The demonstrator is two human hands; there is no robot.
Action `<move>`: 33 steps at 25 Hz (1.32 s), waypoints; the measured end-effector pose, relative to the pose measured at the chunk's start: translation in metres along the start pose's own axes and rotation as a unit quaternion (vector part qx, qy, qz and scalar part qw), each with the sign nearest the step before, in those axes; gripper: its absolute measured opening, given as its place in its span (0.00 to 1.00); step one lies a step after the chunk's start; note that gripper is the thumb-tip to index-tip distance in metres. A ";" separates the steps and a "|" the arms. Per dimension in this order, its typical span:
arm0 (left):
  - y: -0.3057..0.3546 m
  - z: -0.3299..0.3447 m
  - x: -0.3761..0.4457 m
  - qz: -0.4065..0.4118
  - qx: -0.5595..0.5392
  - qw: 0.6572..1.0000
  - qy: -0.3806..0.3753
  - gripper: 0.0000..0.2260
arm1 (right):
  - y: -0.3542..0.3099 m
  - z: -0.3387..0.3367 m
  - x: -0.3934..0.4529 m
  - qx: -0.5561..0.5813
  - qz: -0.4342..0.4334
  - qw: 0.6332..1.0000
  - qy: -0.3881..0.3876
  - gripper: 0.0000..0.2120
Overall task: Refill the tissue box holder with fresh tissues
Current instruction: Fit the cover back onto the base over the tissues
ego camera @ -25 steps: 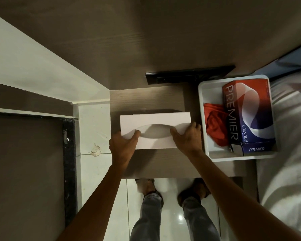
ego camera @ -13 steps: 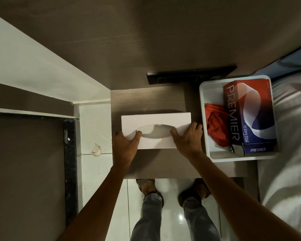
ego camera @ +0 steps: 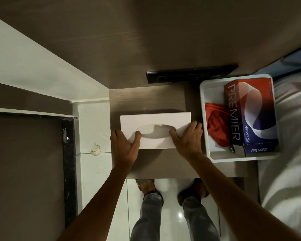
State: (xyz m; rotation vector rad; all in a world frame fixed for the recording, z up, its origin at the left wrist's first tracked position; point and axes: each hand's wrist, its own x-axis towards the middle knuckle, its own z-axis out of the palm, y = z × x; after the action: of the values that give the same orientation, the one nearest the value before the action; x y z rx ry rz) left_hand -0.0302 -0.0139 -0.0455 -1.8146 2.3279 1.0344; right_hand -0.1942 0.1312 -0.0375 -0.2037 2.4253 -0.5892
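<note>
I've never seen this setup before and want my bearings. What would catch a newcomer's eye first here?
First, the white tissue box holder in the middle of the wooden side table, gripped at its near corners by the left hand and right hand. Next, the red-and-blue Premier tissue box standing in the white tray to the right, with a red cloth beside it.

holder (ego camera: 155, 121) on table (ego camera: 146, 98) | tray (ego camera: 203, 94) right | tissue box (ego camera: 250, 115) in tray

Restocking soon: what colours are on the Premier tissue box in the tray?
Red and dark blue, with a white swirl; head view.
</note>
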 end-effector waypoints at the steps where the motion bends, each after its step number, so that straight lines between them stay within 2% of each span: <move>1: 0.000 0.000 0.001 0.011 0.005 1.000 0.001 0.29 | 0.000 0.001 0.001 -0.003 -0.001 1.000 -0.001 0.36; 6: -0.001 0.002 0.004 0.042 0.068 0.997 0.014 0.32 | -0.002 0.005 0.001 -0.024 -0.001 0.999 0.035 0.38; 10: -0.007 0.012 0.000 0.099 0.025 0.990 0.098 0.27 | 0.005 0.009 -0.001 -0.018 -0.050 0.998 0.045 0.38; 13: -0.011 0.020 0.002 0.113 0.012 0.984 0.135 0.27 | 0.010 0.013 0.001 0.008 -0.071 0.996 0.059 0.37; 16: -0.010 0.019 0.003 0.116 0.006 0.984 0.133 0.28 | 0.013 0.014 0.000 0.061 -0.102 0.989 0.089 0.34; 18: -0.010 0.018 0.001 0.103 0.005 0.987 0.125 0.30 | 0.012 0.012 -0.001 0.082 -0.095 0.988 0.089 0.36; 21: -0.006 0.014 0.001 0.023 -0.013 0.998 0.050 0.35 | 0.010 0.011 -0.002 0.091 -0.062 0.992 0.057 0.43; 23: -0.002 0.013 0.000 -0.014 -0.035 0.999 0.024 0.35 | 0.009 0.008 0.001 0.099 -0.069 0.992 0.046 0.45; 28: 0.031 0.007 0.013 -0.005 -0.062 0.998 0.033 0.30 | -0.005 -0.003 0.026 0.101 -0.075 0.992 0.028 0.47; 31: 0.037 0.004 0.026 -0.002 -0.061 0.998 0.014 0.31 | -0.014 -0.009 0.029 0.109 -0.064 0.992 0.027 0.46; 33: 0.028 0.004 0.026 0.010 -0.060 0.998 0.006 0.33 | -0.016 -0.015 0.016 0.110 -0.085 0.989 0.054 0.43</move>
State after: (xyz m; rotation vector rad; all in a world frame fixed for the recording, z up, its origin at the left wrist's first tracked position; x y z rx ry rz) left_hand -0.0645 -0.0318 -0.0453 -1.8446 2.3440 1.1927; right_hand -0.2157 0.1178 -0.0279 -0.2933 2.4379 -0.9617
